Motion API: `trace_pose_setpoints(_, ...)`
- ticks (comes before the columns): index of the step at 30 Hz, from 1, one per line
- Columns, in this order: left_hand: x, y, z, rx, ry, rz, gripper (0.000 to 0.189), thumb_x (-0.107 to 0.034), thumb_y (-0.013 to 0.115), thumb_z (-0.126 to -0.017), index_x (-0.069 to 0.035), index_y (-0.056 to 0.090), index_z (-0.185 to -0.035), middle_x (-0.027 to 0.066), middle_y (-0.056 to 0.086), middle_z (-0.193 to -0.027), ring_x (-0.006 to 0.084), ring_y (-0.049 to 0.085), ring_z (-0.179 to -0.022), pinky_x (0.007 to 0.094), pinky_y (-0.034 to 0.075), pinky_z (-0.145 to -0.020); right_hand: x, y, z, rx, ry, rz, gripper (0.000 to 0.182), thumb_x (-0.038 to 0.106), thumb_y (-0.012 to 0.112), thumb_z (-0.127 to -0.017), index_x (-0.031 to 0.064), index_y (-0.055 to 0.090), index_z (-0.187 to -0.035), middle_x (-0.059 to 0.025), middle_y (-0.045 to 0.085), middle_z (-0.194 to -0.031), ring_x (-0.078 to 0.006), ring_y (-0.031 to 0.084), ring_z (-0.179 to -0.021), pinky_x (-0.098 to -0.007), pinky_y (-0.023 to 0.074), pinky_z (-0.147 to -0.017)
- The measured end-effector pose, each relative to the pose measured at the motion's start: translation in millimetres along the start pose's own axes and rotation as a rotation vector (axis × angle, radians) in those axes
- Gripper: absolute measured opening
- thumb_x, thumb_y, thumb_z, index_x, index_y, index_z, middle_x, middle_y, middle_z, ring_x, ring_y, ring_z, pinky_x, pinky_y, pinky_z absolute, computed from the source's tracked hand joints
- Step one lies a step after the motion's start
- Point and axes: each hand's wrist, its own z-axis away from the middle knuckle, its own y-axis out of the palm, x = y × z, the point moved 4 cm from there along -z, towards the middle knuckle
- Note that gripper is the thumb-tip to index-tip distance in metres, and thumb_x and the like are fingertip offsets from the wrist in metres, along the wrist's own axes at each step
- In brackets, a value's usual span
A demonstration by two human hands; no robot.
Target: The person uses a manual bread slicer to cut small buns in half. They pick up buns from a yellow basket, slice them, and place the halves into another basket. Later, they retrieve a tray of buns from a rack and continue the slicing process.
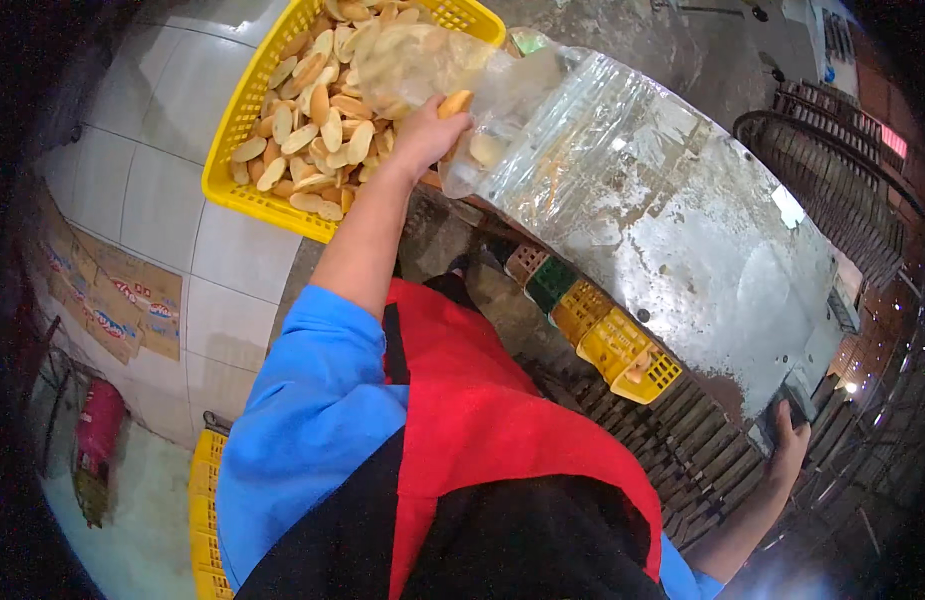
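Note:
My left hand (431,136) is closed around a golden bread roll (455,103), at the right side of a yellow plastic crate (261,210). Heaped in the crate are many bread pieces (331,131), some showing pale cut faces. Clear plastic bags (432,60) lie over the crate's right part and beside my left fingers. They reach the worn metal worktop (702,247), whose near end is wrapped in clear plastic film (575,135). Far to the right, my right hand (789,444) grips a dark block-like object (771,421) at the worktop's corner; its kind is unclear.
Under the worktop stands a row of plastic crates, including a yellow one (627,356). Dark slatted racks (702,457) lie below and beyond it. White tiles (162,195) with flattened cardboard (124,296) are on the left. Another yellow crate (205,517) is at the lower left.

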Motion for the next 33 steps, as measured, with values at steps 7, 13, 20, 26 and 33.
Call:
trace_pose_setpoints(7,-5,17,6,0.206,0.082,0.324,0.050,-0.031,0.061,-0.073,-0.002,0.055,-0.114,0.0101,0.062,-0.095,0.0190,0.058,-0.080,0.0302,0.047,-0.073,8,4,8,0.100,-0.091,0.049,0.052,0.020,0.071,-0.077,-0.0045,0.048,-0.117,-0.0107,0.055,-0.114,-0.0191,0.054,-0.102,-0.0319,0.0410,-0.091)
trace_pose_setpoints(13,-3,18,6,0.177,-0.018,0.239,0.036,-0.029,0.057,-0.079,-0.005,0.059,-0.106,0.0042,0.058,-0.087,0.0157,0.052,-0.070,0.0310,0.044,-0.061,12,13,-3,0.294,-0.124,0.025,0.059,0.012,0.074,-0.067,-0.0029,0.051,-0.120,-0.0122,0.057,-0.114,-0.0211,0.055,-0.104,-0.0322,0.0421,-0.092)
trace_pose_setpoints(20,47,-25,-3,-0.136,-0.071,0.651,0.027,-0.030,0.058,-0.085,-0.005,0.061,-0.095,0.0033,0.061,-0.085,0.0140,0.057,-0.073,0.0277,0.046,-0.060,15,-23,-8,0.290,-0.079,0.117,0.050,0.013,0.074,-0.068,-0.0038,0.056,-0.112,-0.0070,0.063,-0.098,-0.0135,0.057,-0.086,-0.0250,0.0427,-0.080)
trace_pose_setpoints(26,140,-96,17,-0.335,-0.188,0.602,0.028,-0.031,0.058,-0.085,-0.006,0.060,-0.097,0.0033,0.062,-0.081,0.0155,0.061,-0.069,0.0279,0.050,-0.060,-1,-49,-15,0.323,-0.231,0.171,0.029,0.007,0.066,-0.074,-0.0025,0.058,-0.101,-0.0010,0.059,-0.080,-0.0074,0.052,-0.068,-0.0228,0.0425,-0.058)
trace_pose_setpoints(33,140,-38,29,0.097,-0.445,0.981,0.036,-0.040,0.053,-0.086,-0.019,0.053,-0.116,0.0042,0.059,-0.109,0.0266,0.057,-0.095,0.0567,0.041,-0.083,-58,-99,-20,-0.024,-0.158,-0.145,0.025,0.011,0.061,-0.083,0.0013,0.056,-0.106,0.0016,0.053,-0.079,-0.0056,0.046,-0.068,-0.0188,0.0334,-0.055)
